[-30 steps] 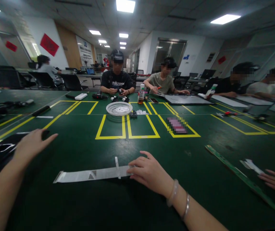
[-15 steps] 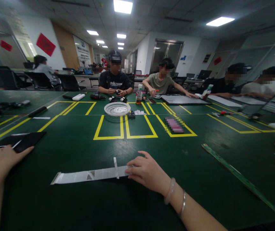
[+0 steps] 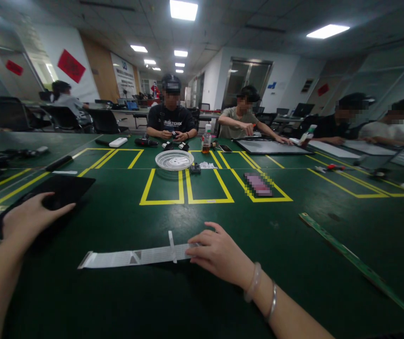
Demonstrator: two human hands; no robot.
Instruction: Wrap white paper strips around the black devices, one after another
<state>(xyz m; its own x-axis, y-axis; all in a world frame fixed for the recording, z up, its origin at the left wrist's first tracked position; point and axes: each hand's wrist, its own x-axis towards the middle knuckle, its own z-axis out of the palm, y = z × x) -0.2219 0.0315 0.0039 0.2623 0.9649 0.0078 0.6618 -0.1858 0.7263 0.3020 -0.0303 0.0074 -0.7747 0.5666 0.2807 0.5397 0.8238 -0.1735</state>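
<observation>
My left hand point(image 3: 34, 216) is at the left over a thin black flat panel point(image 3: 76, 186), its thumb and fingers curved around part of it. What lies under the palm is hidden. A long white flat ribbon cable point(image 3: 117, 259) lies on the green table in front of me, with a metallic connector at its left end and a short white strip point(image 3: 172, 245) across it. My right hand point(image 3: 218, 252), with two bracelets at the wrist, has its fingertips closed on the cable's right end, which they partly cover.
A long green circuit board strip point(image 3: 350, 259) lies at the right. Beyond are a white plastic basket point(image 3: 174, 161), a pixelated phone-like item point(image 3: 258, 184), a bottle point(image 3: 206, 140) and a power drill point(image 3: 145, 142). Co-workers sit opposite and at the right, one with a large flat panel point(image 3: 270, 146).
My left hand has moved right and away from me, and the black panel has shifted right with it. My right hand and the ribbon cable have barely moved.
</observation>
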